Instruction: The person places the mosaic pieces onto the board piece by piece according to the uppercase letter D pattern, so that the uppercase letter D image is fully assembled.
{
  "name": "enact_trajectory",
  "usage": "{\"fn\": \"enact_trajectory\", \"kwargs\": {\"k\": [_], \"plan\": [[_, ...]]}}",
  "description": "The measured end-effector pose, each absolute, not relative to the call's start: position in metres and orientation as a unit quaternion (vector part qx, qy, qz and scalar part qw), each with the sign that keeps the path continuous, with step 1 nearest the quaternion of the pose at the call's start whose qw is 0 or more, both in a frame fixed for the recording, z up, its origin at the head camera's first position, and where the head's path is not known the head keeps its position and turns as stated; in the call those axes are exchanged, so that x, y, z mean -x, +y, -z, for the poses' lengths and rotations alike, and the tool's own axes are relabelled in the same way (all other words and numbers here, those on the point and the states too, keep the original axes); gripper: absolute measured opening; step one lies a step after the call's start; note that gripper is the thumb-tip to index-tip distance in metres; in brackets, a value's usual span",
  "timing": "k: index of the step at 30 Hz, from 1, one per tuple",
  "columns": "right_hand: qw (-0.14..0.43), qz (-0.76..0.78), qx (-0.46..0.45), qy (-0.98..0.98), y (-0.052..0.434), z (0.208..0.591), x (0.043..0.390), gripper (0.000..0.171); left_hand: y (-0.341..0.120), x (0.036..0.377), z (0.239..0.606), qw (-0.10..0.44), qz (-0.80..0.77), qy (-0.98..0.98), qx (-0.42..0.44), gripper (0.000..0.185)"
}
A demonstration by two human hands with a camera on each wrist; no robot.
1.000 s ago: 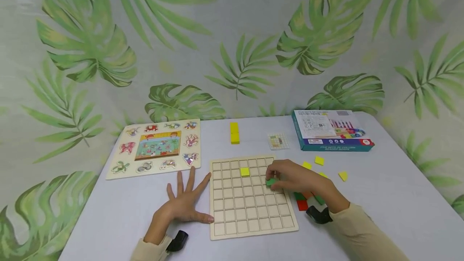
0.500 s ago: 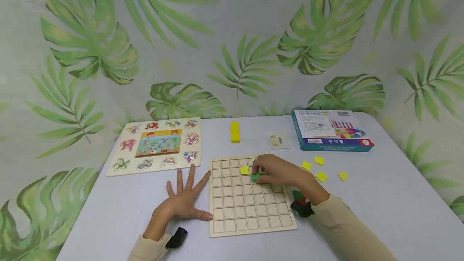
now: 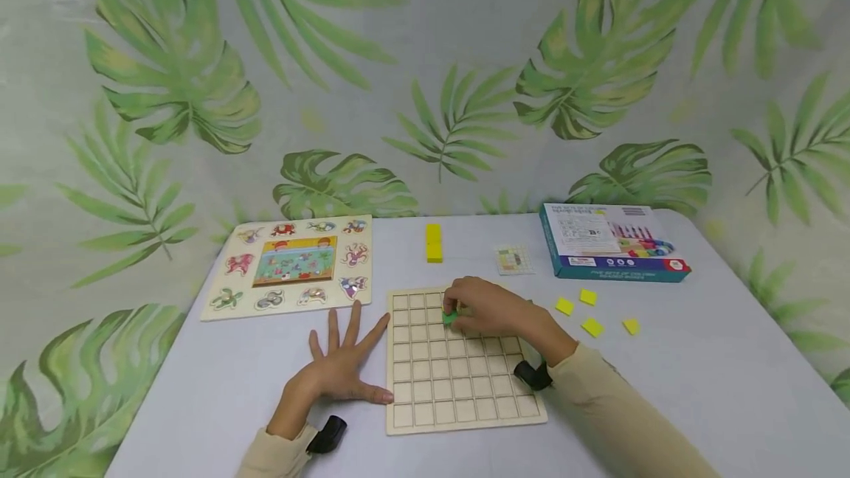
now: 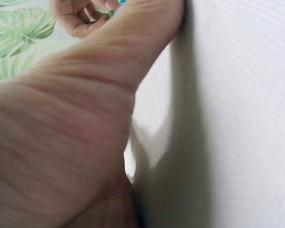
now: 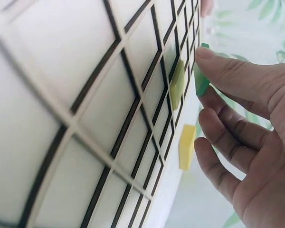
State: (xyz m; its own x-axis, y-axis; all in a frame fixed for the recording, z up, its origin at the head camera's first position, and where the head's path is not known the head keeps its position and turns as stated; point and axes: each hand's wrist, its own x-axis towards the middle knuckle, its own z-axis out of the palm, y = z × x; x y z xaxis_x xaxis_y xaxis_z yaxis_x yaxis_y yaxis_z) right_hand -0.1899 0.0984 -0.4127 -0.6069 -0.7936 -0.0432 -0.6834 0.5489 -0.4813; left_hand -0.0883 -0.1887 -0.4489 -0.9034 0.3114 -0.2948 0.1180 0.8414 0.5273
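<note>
My right hand (image 3: pixel 494 308) pinches a green square tile (image 5: pixel 201 78) between thumb and fingertips. It holds the tile over the upper middle of a light wooden grid board (image 3: pixel 425 413). A yellow tile (image 5: pixel 177 89) lies in a square of the board in the right wrist view; in the head view the hand covers it. My left hand (image 3: pixel 341 373) rests on the table with fingers spread, its thumb at the board's left edge. In the left wrist view, the left hand's skin (image 4: pixel 71 133) fills much of the picture.
A sea-animal puzzle board (image 3: pixel 295 262) lies at the back left. Behind the grid board are yellow blocks (image 3: pixel 434 243) and a small printed grid card (image 3: pixel 513 260). A flat toy box (image 3: pixel 614 242) lies at the back right. Loose yellow tiles (image 3: pixel 592 327) lie right of the board.
My right hand has moved left across the board with the green tile, now covering the yellow tile in the head view. The left hand has stayed in place.
</note>
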Motion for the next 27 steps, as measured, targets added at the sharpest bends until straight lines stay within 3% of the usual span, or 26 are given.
{"fn": "enact_trajectory", "kwargs": {"k": [19,27], "plan": [[0.136,0.204,0.414,0.877,0.075,0.419,0.200,0.013,-0.183,0.089,0.450,0.187,-0.240,0.947,-0.106,0.126],[0.185,0.247,0.349,0.885,0.065,0.416,0.203,0.013,-0.185,0.087,0.450,0.188,-0.232,0.949,-0.102,0.126]]}}
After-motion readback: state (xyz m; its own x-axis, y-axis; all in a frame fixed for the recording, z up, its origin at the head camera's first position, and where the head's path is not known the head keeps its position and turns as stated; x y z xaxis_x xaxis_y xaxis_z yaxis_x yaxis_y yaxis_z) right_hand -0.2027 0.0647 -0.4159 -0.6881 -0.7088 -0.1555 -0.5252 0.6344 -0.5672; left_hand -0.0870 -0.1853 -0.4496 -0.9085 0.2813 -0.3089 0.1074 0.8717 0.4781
